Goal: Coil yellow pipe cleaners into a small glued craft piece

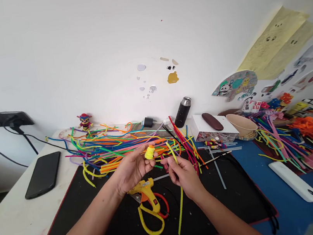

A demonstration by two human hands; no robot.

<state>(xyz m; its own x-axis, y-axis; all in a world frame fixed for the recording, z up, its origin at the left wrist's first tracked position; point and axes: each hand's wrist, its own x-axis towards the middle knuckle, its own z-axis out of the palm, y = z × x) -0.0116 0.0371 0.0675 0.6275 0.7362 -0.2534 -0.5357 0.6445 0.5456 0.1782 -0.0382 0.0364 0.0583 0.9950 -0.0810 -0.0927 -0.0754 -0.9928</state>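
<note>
My left hand [136, 165] pinches a small coil of yellow pipe cleaner [149, 152] with a bit of orange at its top. Close beside it, my right hand [184, 172] grips a long yellow-green pipe cleaner [181, 211]; one end sticks up above the fingers and the other hangs down over the mat. A yellow glue gun [148, 194] lies on the black mat [108, 227] below the hands. Partly under the glue gun are scissors [154, 233] with yellow and red handles.
Many coloured pipe cleaners [113, 145] spread behind the hands. A black thermos [183, 112] and white box [225, 125] stand at the back. Glue sticks [218, 171] lie right of the hands. A phone [43, 175] rests left, a white power bank [294, 181] right.
</note>
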